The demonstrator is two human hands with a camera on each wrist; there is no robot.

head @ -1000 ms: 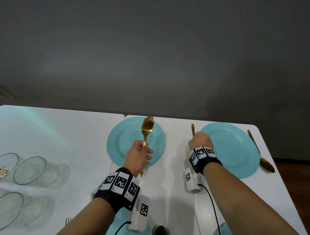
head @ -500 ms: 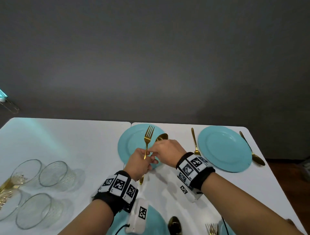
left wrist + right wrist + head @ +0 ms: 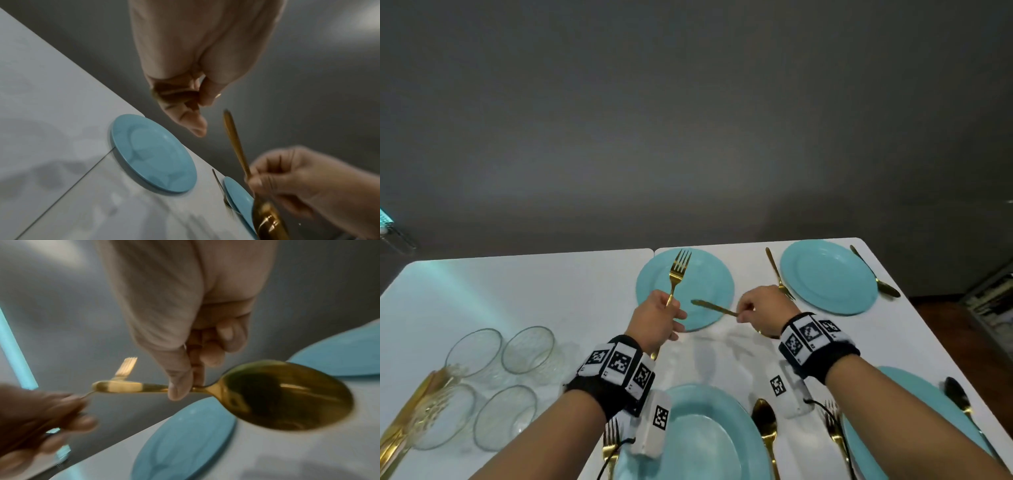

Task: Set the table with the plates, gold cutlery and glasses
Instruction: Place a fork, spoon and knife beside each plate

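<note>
- The left hand (image 3: 655, 322) has its fingers curled round the handle of a gold fork (image 3: 677, 274); the fork stands nearly upright, long axis toward 12 o'clock, tines up, over the far-left plate (image 3: 709, 274).
- The right hand (image 3: 762, 313) pinches a gold spoon (image 3: 714, 307) between thumb and fingers near the neck. Its long axis runs from 3 toward 9 o'clock, handle tip toward the fork; the bowl lies on the wrist side, seen only from the right wrist camera (image 3: 287, 395).
- Both pieces are held above the white table (image 3: 534, 291), over the near edge of that plate.
- At 2 o'clock a second plate (image 3: 828, 277) has a fork (image 3: 774, 267) on its left and a spoon (image 3: 873, 274) on its right, both pointing away.
- Glasses (image 3: 527, 349) stand at 9 o'clock.
- The wristbands (image 3: 616, 363) carry black-and-white square code markers; no readable words.
</note>
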